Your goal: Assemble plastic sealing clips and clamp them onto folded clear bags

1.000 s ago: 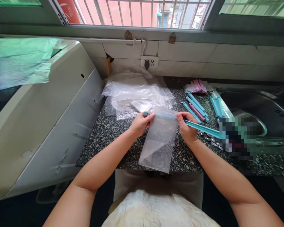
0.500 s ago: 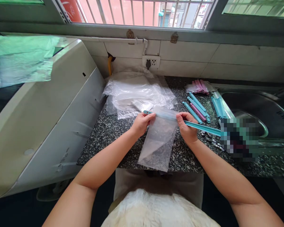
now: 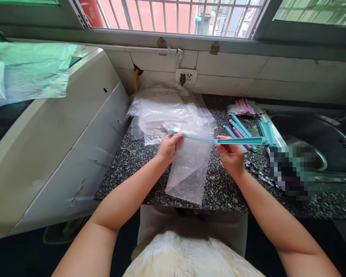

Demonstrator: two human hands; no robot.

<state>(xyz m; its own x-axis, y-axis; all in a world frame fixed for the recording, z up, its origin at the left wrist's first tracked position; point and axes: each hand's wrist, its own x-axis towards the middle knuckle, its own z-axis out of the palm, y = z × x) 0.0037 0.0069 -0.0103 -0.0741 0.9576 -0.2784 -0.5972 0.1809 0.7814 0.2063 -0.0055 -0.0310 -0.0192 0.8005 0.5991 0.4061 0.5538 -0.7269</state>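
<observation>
A clear plastic bag (image 3: pixel 188 169) hangs over the counter, its top edge level with a long blue bag sealing clip (image 3: pixel 242 141). The clip is unfolded at its hinge, one arm lying across the bag's top and the other stretching out to the right. My left hand (image 3: pixel 168 148) is closed, pinching the clip's left end and the bag's upper left corner. Just right of the bag, my right hand (image 3: pixel 231 154) is closed on the clip near the hinge; its fingers are partly hidden beneath the clip's arm.
Several clear plastic bags (image 3: pixel 167 109) lie piled behind my hands. Blue and pink clips (image 3: pixel 239 130) rest at the right, with bagged pink clips (image 3: pixel 245 107) behind them. A metal sink (image 3: pixel 308 127) is farther right. A white appliance (image 3: pixel 83 127) stands left; a wall socket (image 3: pixel 186 75) is at the back.
My right hand has shifted slightly right, off the bag's edge, to the clip's hinge. The clip's free arm has swung up from slanting downward to nearly level. The bag has moved slightly up and left.
</observation>
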